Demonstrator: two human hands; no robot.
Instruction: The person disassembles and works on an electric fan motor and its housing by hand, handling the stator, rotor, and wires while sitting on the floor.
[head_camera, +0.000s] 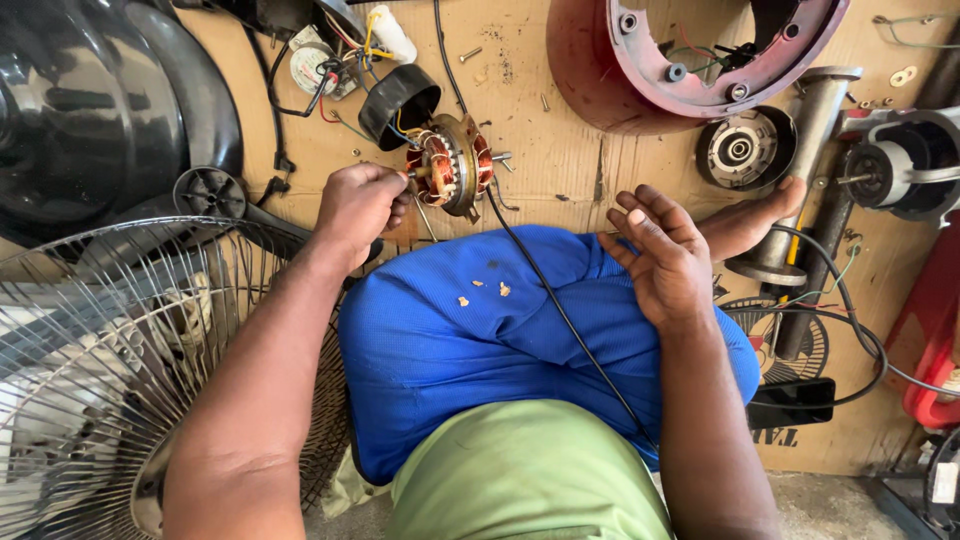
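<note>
Fan motor (450, 165), copper windings exposed, lies on cardboard (560, 150) before the knee; left hand (358, 205) clenched on its shaft end; right hand (665, 255) released, resting on blue-clad thigh; wire fan guard (110, 360) at left.

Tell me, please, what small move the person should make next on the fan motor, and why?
Probably bring the right hand over to steady the fan motor. The left hand pinches something thin at the motor's shaft end, too small to identify, while the motor with its exposed copper windings lies loose on the cardboard. The right hand is open and idle above the knee, so the motor could shift under any push.
</note>
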